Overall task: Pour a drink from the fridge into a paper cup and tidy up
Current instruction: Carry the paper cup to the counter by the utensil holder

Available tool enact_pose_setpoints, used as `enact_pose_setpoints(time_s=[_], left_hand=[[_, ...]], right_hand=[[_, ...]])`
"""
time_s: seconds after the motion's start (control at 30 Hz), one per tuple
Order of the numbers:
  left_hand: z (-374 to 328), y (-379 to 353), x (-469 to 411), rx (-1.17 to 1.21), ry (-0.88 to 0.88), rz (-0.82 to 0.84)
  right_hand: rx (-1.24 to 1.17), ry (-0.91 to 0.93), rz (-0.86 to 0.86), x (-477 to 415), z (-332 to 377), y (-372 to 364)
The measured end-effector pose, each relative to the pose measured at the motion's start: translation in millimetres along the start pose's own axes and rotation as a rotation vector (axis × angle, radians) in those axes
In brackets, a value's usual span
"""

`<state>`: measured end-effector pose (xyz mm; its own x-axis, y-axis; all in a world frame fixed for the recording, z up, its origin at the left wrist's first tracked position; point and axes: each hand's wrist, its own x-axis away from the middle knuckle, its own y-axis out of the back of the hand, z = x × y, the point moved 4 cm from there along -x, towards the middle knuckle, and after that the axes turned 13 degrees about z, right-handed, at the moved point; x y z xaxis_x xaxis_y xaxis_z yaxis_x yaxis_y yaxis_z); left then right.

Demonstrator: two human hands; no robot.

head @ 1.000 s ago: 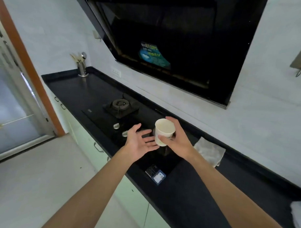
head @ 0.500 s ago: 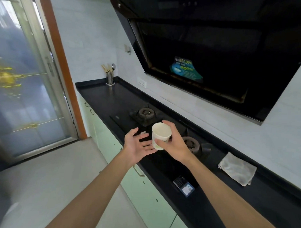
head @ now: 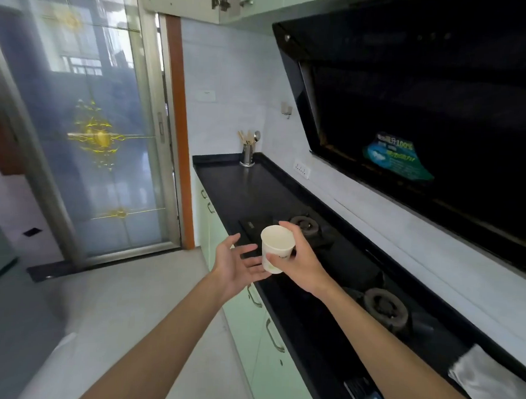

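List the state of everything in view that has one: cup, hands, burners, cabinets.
paper cup, upright, held, no drink visible inside
right hand, grips the paper cup
left hand, open, palm up, by the cup's base
near burner, unlit
far burner, unlit
lower cabinet doors, shut
utensil holder, upright, utensils inside

The lone head camera looks forward and down along the countertop, seemingly toward the blurred glass door.
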<state>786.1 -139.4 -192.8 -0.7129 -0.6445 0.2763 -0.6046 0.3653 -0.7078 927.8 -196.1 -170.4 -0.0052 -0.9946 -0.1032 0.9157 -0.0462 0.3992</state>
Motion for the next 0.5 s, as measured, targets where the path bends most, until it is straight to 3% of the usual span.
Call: enact_pose_setpoints(time_s=[0.5], left_hand=[[-82.9, 46.6, -94.7, -0.003, -0.146, -0.151]], right_hand=[[0.015, 0.095, 0.203, -158.5, -18.3, 9.3]])
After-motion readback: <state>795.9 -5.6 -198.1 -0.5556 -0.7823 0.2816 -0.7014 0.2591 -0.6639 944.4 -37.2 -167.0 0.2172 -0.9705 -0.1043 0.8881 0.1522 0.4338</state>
